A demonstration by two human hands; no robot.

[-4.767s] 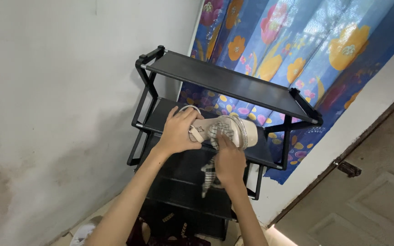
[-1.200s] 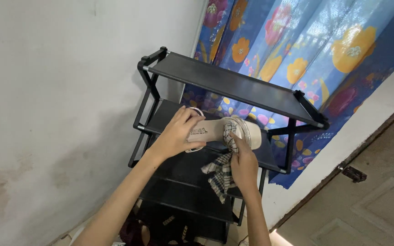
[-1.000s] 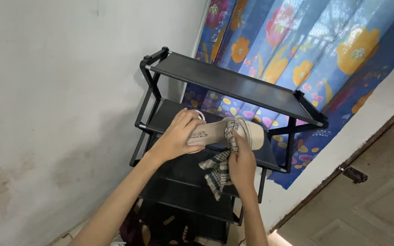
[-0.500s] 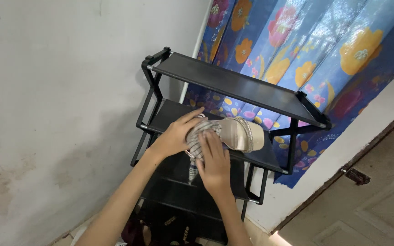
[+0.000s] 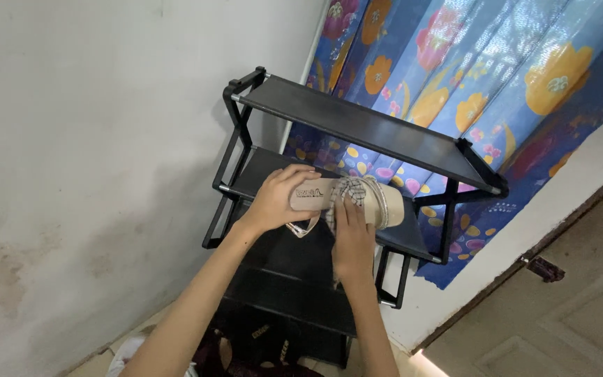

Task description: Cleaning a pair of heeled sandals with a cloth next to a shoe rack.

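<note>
I hold a beige strappy sandal (image 5: 378, 202) in front of a black shoe rack (image 5: 357, 129), level with its second shelf. My left hand (image 5: 280, 199) grips the heel end of the sandal, fingers wrapped over the insole. My right hand (image 5: 352, 234) presses a checked cloth (image 5: 349, 190) against the middle of the sandal. Part of the cloth is hidden under that hand. The sandal's toe end points right.
The rack stands against a stained white wall (image 5: 92, 139), with a blue floral curtain (image 5: 469, 77) behind it. Dark shoes (image 5: 259, 342) lie on the floor below the rack. A beige door (image 5: 567, 314) is at the lower right.
My right hand has moved with the cloth from the toe end towards the sandal's middle, then slightly back right. The hanging cloth is now bunched under my hand.
</note>
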